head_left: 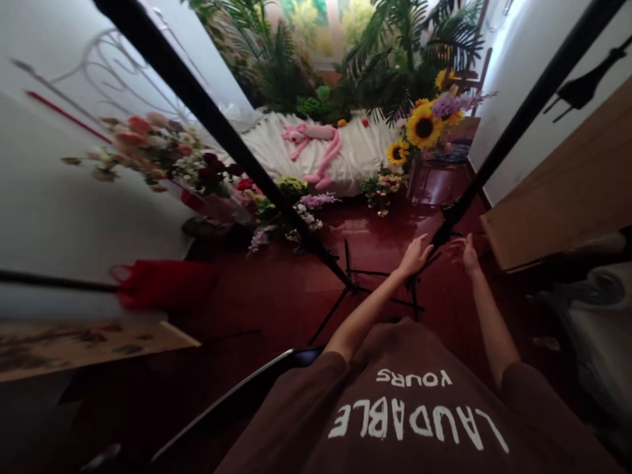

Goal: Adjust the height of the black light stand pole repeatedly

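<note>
My left hand [413, 257] is beside the black pole [459, 204] of a stand, its fingers stretched out toward it. I cannot tell whether the fingertips touch the pole. On the pole's other side is my right hand [469, 255], apart from it, with fingers extended and partly smeared by motion. Neither hand shows anything in its grip. The pole slants down from the upper right to between my hands, with a dark clamp knob [450, 212] just above them. Low down by my left forearm are the spread black tripod legs [351, 288].
A second black pole [222, 131] slants across the left. Artificial flowers [182, 151] and sunflowers [423, 126] flank a white draped cloth [261, 141] bearing a pink plush toy [316, 133]. A wooden panel [557, 184] stands right; a red bag [160, 283] is left.
</note>
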Demonstrator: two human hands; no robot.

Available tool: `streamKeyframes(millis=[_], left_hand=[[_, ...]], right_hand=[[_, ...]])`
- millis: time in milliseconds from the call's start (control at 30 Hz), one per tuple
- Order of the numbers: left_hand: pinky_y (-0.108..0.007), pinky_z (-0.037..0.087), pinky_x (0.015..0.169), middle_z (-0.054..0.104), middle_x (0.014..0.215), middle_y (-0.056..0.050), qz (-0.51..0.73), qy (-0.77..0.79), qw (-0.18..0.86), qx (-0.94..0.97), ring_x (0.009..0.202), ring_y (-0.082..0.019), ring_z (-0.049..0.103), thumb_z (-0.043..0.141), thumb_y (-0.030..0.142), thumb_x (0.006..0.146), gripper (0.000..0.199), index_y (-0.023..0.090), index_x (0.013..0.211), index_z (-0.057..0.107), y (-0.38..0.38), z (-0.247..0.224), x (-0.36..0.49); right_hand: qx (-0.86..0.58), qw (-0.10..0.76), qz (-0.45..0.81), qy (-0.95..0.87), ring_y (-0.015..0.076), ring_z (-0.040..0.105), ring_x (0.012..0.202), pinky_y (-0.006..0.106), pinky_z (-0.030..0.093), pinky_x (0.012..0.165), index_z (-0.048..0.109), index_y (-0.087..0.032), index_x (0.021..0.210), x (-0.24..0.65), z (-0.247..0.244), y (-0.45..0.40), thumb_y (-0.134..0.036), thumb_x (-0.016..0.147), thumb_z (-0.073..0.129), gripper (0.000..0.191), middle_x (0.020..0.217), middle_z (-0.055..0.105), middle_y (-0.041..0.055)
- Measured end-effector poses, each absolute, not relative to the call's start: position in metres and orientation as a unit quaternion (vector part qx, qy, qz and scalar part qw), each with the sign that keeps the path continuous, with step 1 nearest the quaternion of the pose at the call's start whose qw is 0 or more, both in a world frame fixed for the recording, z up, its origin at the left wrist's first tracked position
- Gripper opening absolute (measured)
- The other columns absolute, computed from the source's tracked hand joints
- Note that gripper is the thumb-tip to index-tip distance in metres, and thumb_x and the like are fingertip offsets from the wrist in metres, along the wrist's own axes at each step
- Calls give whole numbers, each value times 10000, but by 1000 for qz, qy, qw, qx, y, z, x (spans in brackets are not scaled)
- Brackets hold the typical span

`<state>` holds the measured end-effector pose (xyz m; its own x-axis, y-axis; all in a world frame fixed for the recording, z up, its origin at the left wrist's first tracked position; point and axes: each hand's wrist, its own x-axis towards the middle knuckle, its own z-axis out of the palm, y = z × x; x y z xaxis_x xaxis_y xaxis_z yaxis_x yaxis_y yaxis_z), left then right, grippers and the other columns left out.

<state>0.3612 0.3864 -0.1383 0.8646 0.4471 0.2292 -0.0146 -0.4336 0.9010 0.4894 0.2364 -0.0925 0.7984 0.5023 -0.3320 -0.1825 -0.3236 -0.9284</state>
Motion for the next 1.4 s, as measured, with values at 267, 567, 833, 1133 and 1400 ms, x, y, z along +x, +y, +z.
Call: streamKeyframes(millis=[267, 567, 833, 1133, 1400], left_hand=[[-366, 499, 977, 681, 1230, -174, 217, 111, 512, 824, 1149, -260, 662, 549, 385, 972, 430, 155, 1334, 508, 374, -94, 420], [-345, 517, 870, 710, 1171, -147, 193, 145, 489, 838, 1050, -273, 705, 566, 405, 967, 441, 187, 1345, 499, 370, -92, 416], [-344, 524, 852, 712, 1151, -139, 200, 147, 477, 843, 1010, -277, 714, 543, 392, 977, 417, 198, 1344, 501, 368, -93, 416], [-374, 532, 935, 665, 1310, -163, 190, 146, 449, 861, 1107, -290, 695, 462, 242, 971, 434, 187, 1401, 486, 370, -100, 420], [-397, 524, 933, 658, 1314, -193, 140, 153, 423, 882, 1127, -329, 690, 491, 296, 960, 529, 144, 1462, 426, 371, -88, 414]], right_hand=[[-727, 497, 452, -139, 106, 606, 549, 169, 360, 426, 701, -140, 882, 549, -39, 227, -358, 900, 644, 227, 784, 726, 79], [-785, 424, 288, -349, 138, 604, 662, 259, 481, 629, 597, -184, 825, 556, -37, 226, -293, 743, 800, 244, 790, 681, 27], [-828, 324, -98, -447, 287, 633, 1090, 455, 478, 1010, 637, -184, 1108, 502, -75, 225, -323, 907, 538, 263, 1127, 702, 145], [-864, 348, -168, -322, 318, 611, 1060, 538, 390, 1088, 644, -176, 1026, 480, -77, 278, -524, 986, 446, 403, 979, 688, 159], [-858, 364, -179, -316, 288, 626, 1048, 533, 360, 1116, 644, -179, 1002, 485, -54, 292, -630, 1010, 332, 549, 920, 696, 129]])
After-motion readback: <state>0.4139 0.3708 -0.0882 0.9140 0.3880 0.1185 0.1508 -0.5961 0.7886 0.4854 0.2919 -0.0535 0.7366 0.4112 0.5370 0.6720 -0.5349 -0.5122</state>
